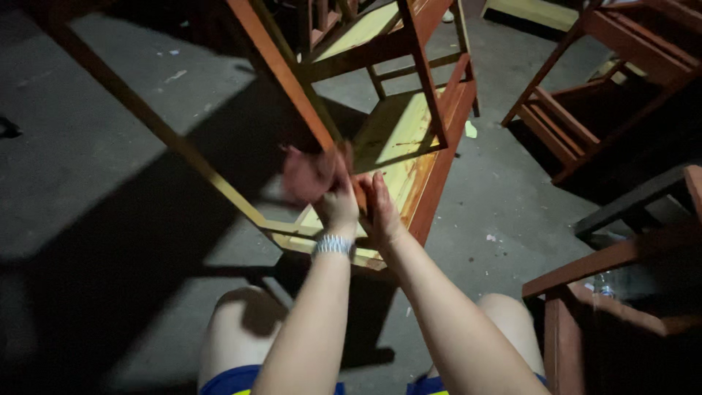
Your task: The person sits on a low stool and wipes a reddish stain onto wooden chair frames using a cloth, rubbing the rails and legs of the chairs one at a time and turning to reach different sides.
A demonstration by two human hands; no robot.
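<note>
The chair (409, 139), a wooden frame with reddish rails and a yellowish seat panel, is seen tilted on the grey concrete floor (95, 146) directly ahead of the seated person, its long legs slanting up to the left and out of the top of the view. A broad shadow is cast by it across the floor to the left. A second chair frame (585, 102) of the same red wood is stood well apart at the upper right, and a darker piece of wooden furniture (607, 292) is placed near the right knee at the lower right edge. Both forearms are stretched forward over the bare knees to the near end of the chair. The left hand (318, 183) is raised against the slanted red leg; it is blurred, so how far it is closed cannot be told. The right hand (380, 205) is laid with fingers straight and open along the near rail of the seat, just beside the left, with nothing gripped. A beaded bracelet (333, 246) is worn on the left wrist. A small pale scrap (470, 130) is lying on the floor beside the chair.
</note>
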